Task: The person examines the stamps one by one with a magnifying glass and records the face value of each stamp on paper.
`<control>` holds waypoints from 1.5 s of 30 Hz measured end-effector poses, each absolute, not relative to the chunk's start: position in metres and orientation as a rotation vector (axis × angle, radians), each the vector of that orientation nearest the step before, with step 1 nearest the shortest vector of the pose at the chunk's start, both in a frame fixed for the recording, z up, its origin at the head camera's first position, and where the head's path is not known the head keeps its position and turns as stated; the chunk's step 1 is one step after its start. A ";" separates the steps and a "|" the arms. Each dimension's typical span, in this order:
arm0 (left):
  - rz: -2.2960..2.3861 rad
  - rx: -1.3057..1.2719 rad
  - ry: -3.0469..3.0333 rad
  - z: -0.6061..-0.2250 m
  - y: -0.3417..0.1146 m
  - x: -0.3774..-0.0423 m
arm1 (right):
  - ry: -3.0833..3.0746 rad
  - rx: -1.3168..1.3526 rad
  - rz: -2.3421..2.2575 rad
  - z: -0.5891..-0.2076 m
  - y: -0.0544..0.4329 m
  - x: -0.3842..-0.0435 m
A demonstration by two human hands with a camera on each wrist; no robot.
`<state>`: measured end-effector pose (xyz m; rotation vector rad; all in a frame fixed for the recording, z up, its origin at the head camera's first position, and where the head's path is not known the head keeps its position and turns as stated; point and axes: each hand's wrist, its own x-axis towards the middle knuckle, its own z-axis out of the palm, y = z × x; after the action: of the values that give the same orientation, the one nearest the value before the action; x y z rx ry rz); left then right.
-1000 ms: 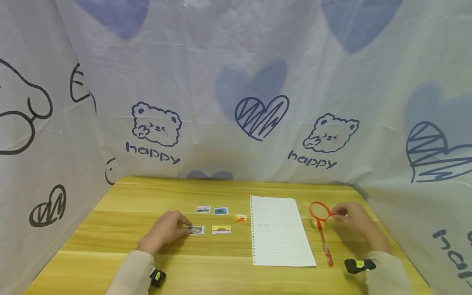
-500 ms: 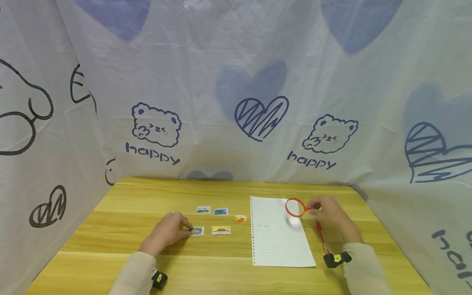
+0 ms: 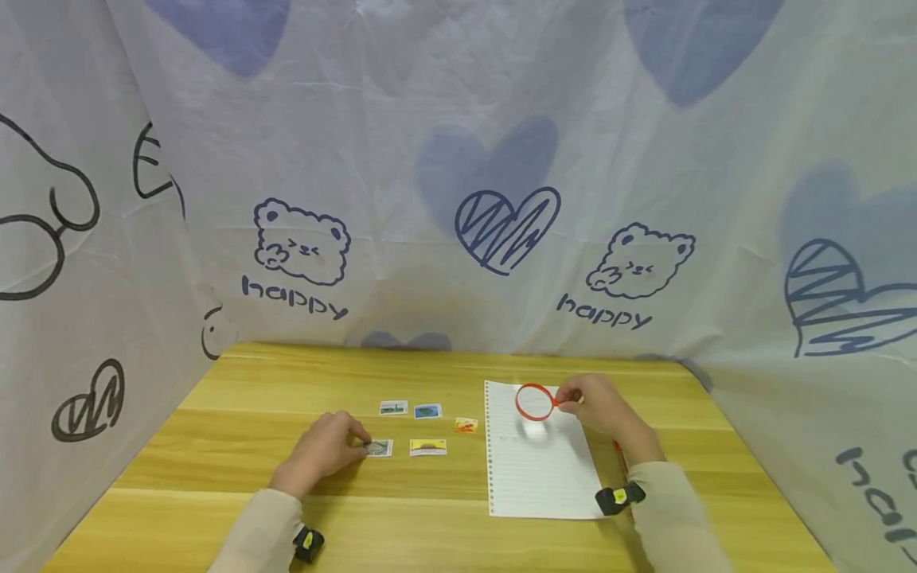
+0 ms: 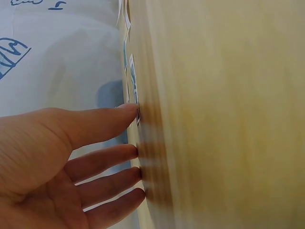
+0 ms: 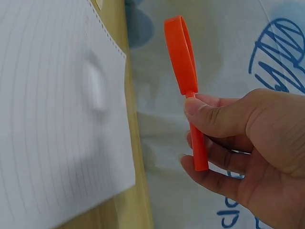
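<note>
My right hand (image 3: 598, 406) grips a red magnifying glass (image 5: 181, 59) by its handle (image 5: 199, 150), thumb in front and fingers behind. In the head view its round lens (image 3: 534, 403) hangs over the upper part of a lined sheet (image 3: 537, 469), casting a bright spot on it. My left hand (image 3: 324, 447) rests on the table with fingertips at the left end of a grey-green postage stamp (image 3: 380, 448). In the left wrist view the thumb (image 4: 126, 112) lies against that stamp, hiding the index finger, while the other fingers reach the wood loosely extended.
A yellow stamp (image 3: 428, 447) lies right of the touched one. Behind are a green stamp (image 3: 393, 407) and a blue stamp (image 3: 428, 411); an orange-red stamp (image 3: 466, 426) is by the sheet. A red pen (image 3: 620, 457) is mostly hidden under the right forearm. Printed cloth (image 3: 401, 278) hangs around the table.
My right hand has lifted the magnifying glass from beside the pen and carried it left over the sheet. The left hand stays at the same stamp.
</note>
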<state>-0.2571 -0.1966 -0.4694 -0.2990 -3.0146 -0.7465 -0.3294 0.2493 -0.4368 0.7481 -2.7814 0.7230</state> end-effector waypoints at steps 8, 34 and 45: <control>-0.757 -0.283 -3.012 -0.469 -0.197 -0.256 | -2.761 0.846 0.749 -0.438 0.218 -0.330; -0.797 -0.265 -3.019 -0.468 -0.197 -0.257 | -2.823 0.885 0.779 -0.445 0.138 -0.320; -0.785 -0.259 -3.017 -0.469 -0.196 -0.257 | -2.797 0.875 0.741 -0.450 0.122 -0.315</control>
<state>-0.2569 -0.1957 -0.4688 -0.2593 -3.0165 -0.7851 -0.3151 0.1223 -0.4503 0.8747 -2.7969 0.7407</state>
